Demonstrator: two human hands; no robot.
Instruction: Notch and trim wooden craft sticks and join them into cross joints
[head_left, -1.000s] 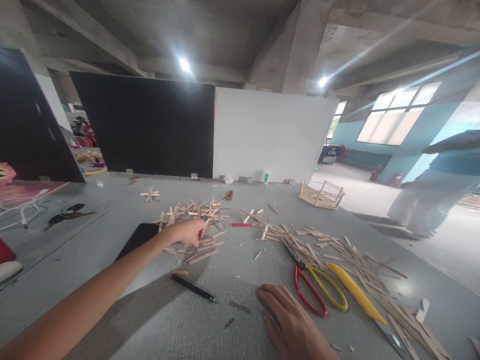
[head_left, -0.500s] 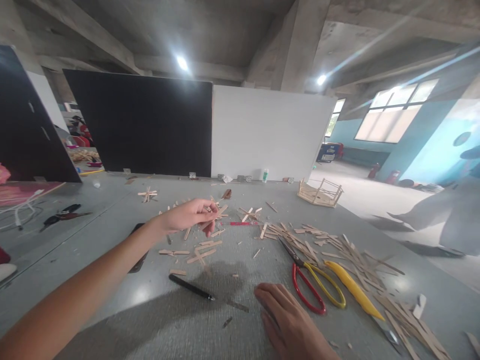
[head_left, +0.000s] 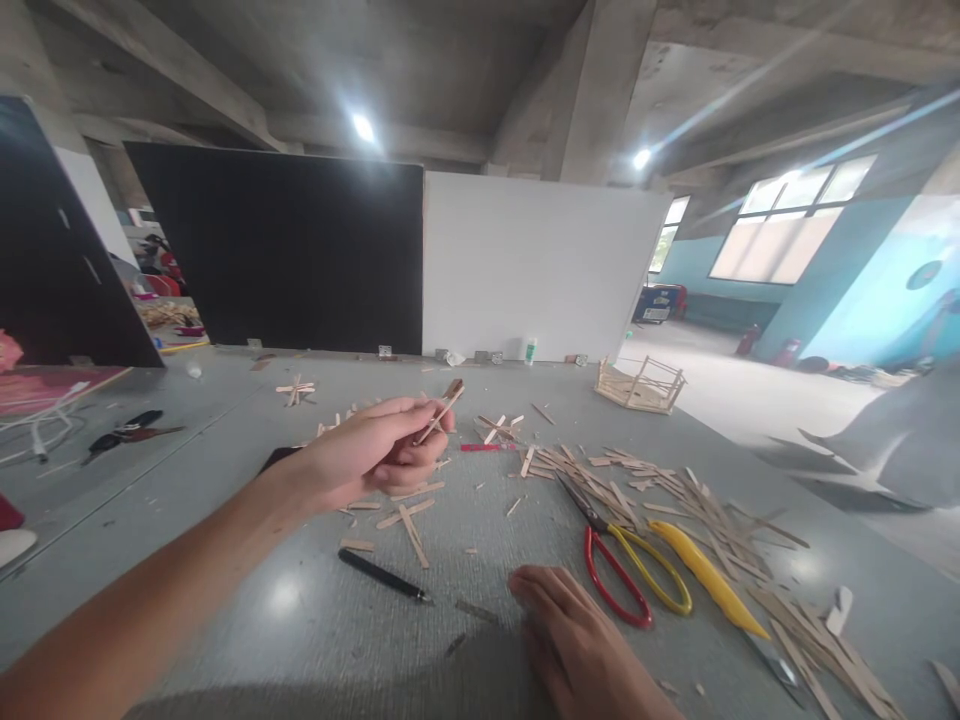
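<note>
"What is all that stuff lying on?"

"A big flat grey table [head_left: 315,640]. A thin black pen [head_left: 384,575] lies near the front."

"And the scissors?"

"The scissors with one red and one yellow handle [head_left: 626,570] lie to the right of the pen. Just beside them is a long yellow-handled knife [head_left: 709,580]."

"So many little sticks!"

"Yes, flat pale wooden sticks [head_left: 675,500] are scattered all over the right side. A few more short wooden sticks [head_left: 409,515] lie past the pen. A small red stick [head_left: 480,447] lies in the middle."

"What is far back?"

"A little open frame built of wooden sticks [head_left: 640,386], and a small white bottle [head_left: 531,351]. Black pliers [head_left: 127,428] lie far left."
</note>
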